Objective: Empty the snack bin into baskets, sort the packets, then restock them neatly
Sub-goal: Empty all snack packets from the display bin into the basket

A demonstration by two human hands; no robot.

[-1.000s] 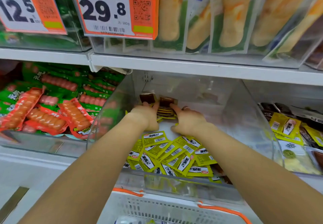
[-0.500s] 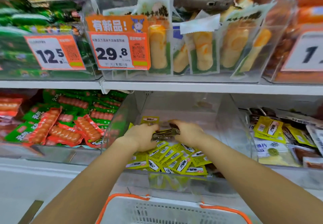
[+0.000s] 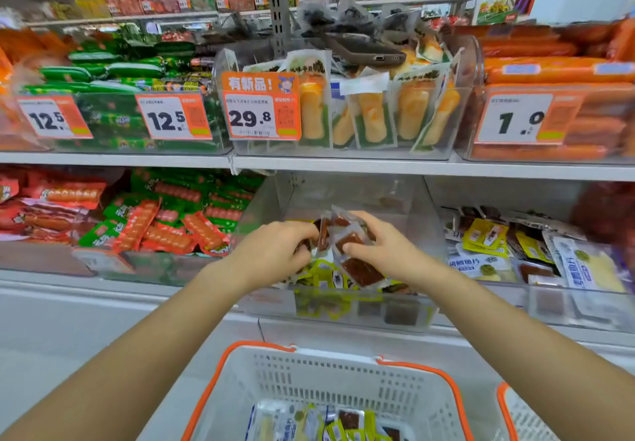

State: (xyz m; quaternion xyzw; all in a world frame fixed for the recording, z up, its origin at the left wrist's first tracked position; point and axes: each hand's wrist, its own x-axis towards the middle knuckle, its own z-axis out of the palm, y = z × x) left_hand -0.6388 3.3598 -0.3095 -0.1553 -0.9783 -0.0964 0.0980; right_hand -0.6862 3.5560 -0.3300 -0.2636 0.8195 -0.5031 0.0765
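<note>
White metal shelves point(image 3: 343, 165) run across the view, carrying rows of clear, hard-walled plastic bins. The snack bin point(image 3: 343, 310) sits on the lower shelf straight ahead, its glossy front wall blurring the yellow-green packets point(image 3: 326, 277) left on its floor. Below it stands a white basket point(image 3: 330, 382) of perforated plastic with an orange rim, already holding a few packets; a second basket's edge point(image 3: 505, 406) shows at the right.

Both hands are inside the bin, lifting a loose bundle. The left hand point(image 3: 275, 251) has its fingers curled round the dark packets point(image 3: 347, 241), and the right hand point(image 3: 381, 248) pinches the same bundle from the other side. These are small, flat, square sachets in slick clear film over a brown filling.

The likely trouble is slippage: the film looks smooth and the bundle is fanned rather than stacked, so a sachet could slide out on the way over the bin's front wall and land on the shelf or miss the basket. Yellow-green packets may also ride along, mixing the sorts.
</note>
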